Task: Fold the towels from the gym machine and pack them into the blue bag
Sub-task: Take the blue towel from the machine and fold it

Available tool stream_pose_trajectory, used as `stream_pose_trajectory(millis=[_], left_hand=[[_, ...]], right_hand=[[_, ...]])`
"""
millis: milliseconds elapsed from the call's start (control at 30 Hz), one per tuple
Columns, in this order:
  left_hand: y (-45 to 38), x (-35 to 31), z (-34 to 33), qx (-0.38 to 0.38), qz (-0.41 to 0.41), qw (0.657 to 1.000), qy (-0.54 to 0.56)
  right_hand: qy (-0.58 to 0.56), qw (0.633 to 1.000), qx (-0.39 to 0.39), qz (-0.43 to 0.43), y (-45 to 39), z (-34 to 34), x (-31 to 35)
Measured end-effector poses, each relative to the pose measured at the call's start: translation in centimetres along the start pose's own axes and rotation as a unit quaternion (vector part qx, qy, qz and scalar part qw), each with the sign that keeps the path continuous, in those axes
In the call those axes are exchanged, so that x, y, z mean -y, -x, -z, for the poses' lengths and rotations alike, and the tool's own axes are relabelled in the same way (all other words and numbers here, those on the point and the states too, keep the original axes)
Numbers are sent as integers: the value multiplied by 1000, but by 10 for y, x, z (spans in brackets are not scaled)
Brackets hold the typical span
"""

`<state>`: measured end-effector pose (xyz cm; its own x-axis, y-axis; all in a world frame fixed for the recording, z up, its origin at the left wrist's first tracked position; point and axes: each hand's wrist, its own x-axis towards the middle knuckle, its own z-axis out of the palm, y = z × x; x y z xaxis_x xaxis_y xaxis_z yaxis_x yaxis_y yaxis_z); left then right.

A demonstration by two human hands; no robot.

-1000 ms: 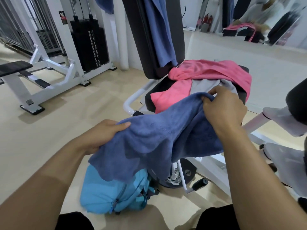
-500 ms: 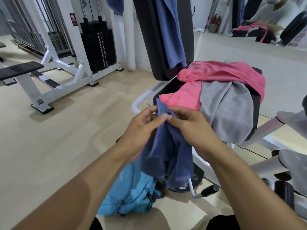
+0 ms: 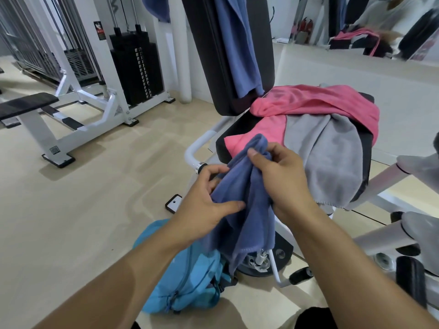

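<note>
A blue-grey towel (image 3: 247,210) hangs doubled between my hands in front of the machine seat. My right hand (image 3: 282,176) pinches its gathered top corners. My left hand (image 3: 204,207) presses against its left side lower down, thumb across the cloth. Under the towel, on the floor, lies the light blue bag (image 3: 187,274). On the black seat (image 3: 365,148) lie a pink towel (image 3: 316,103) and a grey towel (image 3: 330,157) that droops over the front. Another blue towel (image 3: 240,46) hangs on the upright back pad.
White frame tubes and a foot lever (image 3: 299,274) of the machine stand right of the bag. A weight-stack machine (image 3: 135,67) and a bench (image 3: 26,105) are at the back left. A mirror wall (image 3: 380,27) runs behind the seat. Wooden floor lies to the left.
The spread towel was brought together: both hands met at its top, and it now hangs folded. My left hand has since slid down its left side while the right keeps the top.
</note>
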<state>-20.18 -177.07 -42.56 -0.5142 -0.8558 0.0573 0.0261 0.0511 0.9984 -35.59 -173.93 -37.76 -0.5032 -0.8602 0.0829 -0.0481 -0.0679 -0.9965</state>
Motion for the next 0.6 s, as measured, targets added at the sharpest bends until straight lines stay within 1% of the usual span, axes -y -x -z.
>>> stream_pose_trajectory(millis=[67,100,133,200,267,367,433,500,600], left_hand=[[0,-1,-5,-50,-10,999,5],[-1,-2,-6,-79,-12,997,17],[-3,-3,-7,-102,-12,994,31],[-5,-4,-7,-121,-1,991,53],[-8,-3,-6,-125,19,990,65],[-12,-1,-6,-137,43,988,59],[-13,-3,-6,-139,43,988,45],[-12,-5,-5,-139,41,989,35],[-10,-8,-3,-124,34,991,27]], right_hand=[[-60,997,-47,-12,-4,0,0],[-66,996,-59,-14,-6,0,0],[-65,996,-54,-17,-6,1,-1],[-50,997,-4,-52,-7,-1,-3],[-2,996,60,-71,-6,-1,-6],[99,990,99,-21,-2,5,-3],[134,981,136,20,0,13,0],[183,962,197,58,2,23,-1],[246,918,296,93,1,36,-4]])
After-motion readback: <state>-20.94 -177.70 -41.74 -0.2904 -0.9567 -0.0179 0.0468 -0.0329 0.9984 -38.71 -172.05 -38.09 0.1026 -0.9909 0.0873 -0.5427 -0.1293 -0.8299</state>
